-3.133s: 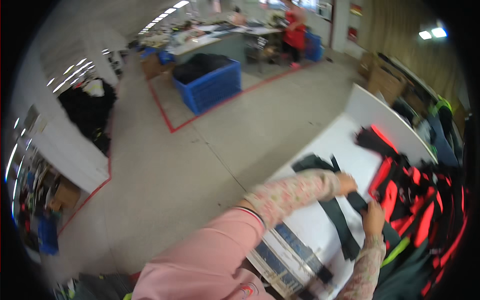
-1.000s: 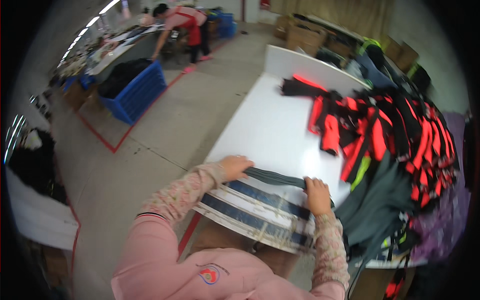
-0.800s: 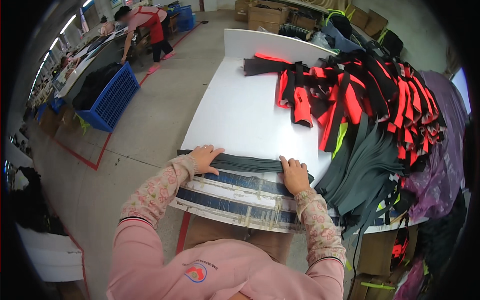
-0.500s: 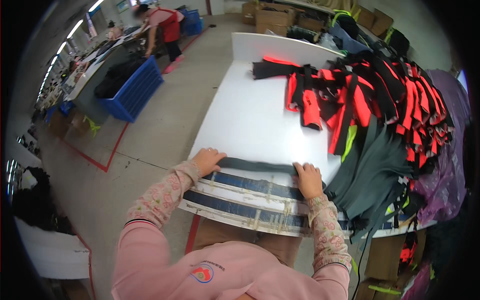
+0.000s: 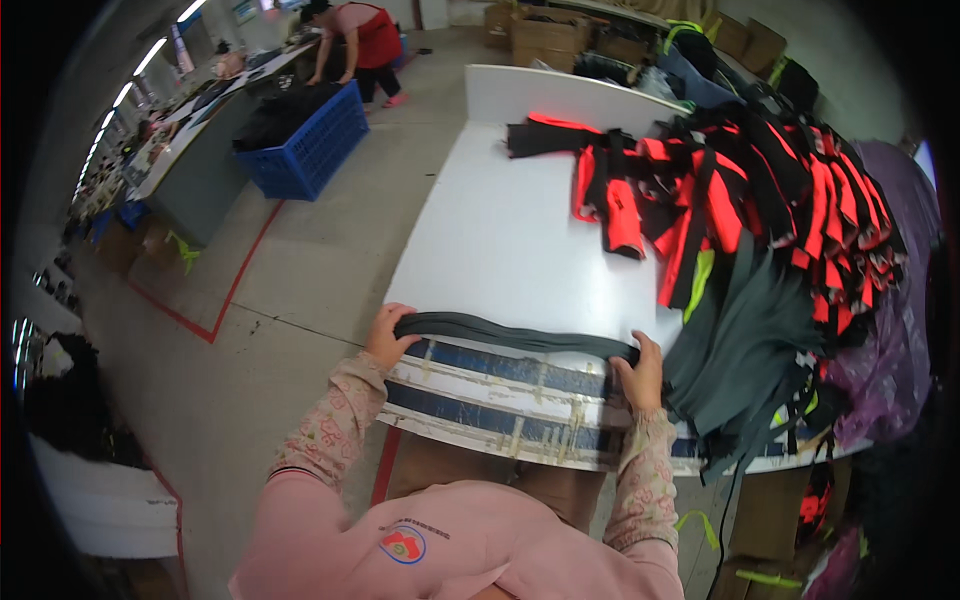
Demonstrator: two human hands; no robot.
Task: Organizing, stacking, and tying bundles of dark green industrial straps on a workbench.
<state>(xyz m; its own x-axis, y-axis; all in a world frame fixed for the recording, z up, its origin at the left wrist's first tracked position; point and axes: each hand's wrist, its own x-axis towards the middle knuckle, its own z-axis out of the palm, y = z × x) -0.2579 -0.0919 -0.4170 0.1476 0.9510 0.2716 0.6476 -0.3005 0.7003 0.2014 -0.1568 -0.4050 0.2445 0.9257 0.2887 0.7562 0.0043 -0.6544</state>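
We have the bundle of dark grey-green strips lying crosswise on the white table, at the lower centre of the frame, just above the worn blue bands near the table's edge. Our left hand is at its left end and our right hand at its right end, thumb and fingers parted around each tip; we cannot tell whether either one pinches firmly.

The bundle bows along its length, so pushing the ends inward unevenly could, we judge, buckle the middle and fan the layers. With so light a hold, a single strip could slide out of line. The rough bands might snag the lower edge if we drag it toward us.

At right, the loose strips spread close to our right hand, below the red-and-black pieces; a careless sweep of that wrist could mix them in or pull some off the table's edge.
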